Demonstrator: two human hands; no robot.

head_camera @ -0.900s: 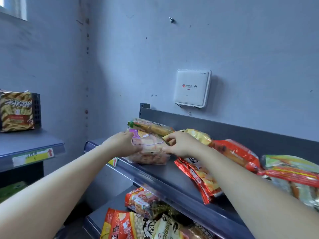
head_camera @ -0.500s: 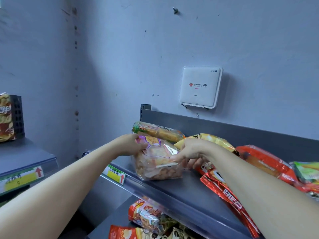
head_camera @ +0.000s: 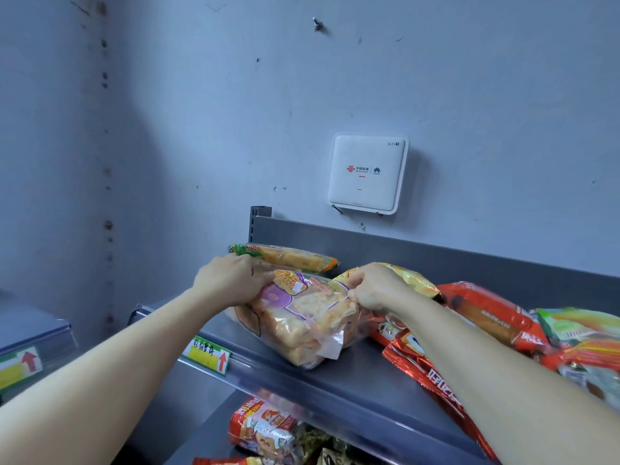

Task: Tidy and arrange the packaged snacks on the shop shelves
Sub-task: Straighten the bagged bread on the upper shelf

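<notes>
"Well, where could this slip, starting nearest us?"

"At the shelf (head_camera: 352, 380) lip, above the price tag (head_camera: 209, 355). The clear bag (head_camera: 302, 323) of pale snacks lies tilted on the top shelf with its lower end close to that front edge. If it slides off, I'd judge it drops among the packets on the lower shelf (head_camera: 265, 427)."

"Who has hold of it?"

"Both hands. The left hand (head_camera: 231, 280) curls round its upper left end, and the right hand (head_camera: 375, 286) pinches the top seam (thin film, so a sharp tug might tear it). That right forearm also crosses the red packets (head_camera: 429, 374), which overhang the edge, so a sweep of the arm could knock them down."

"And further back?"

"The long packet (head_camera: 292, 258) lies against the back panel, and the yellow bag (head_camera: 416, 280) is just behind the right hand."

"What's different from half a second ago?"

"The bag stood nearly upright then; now it leans forward. The right hand's fingers were spread beside it; now they pinch the seam."
</notes>
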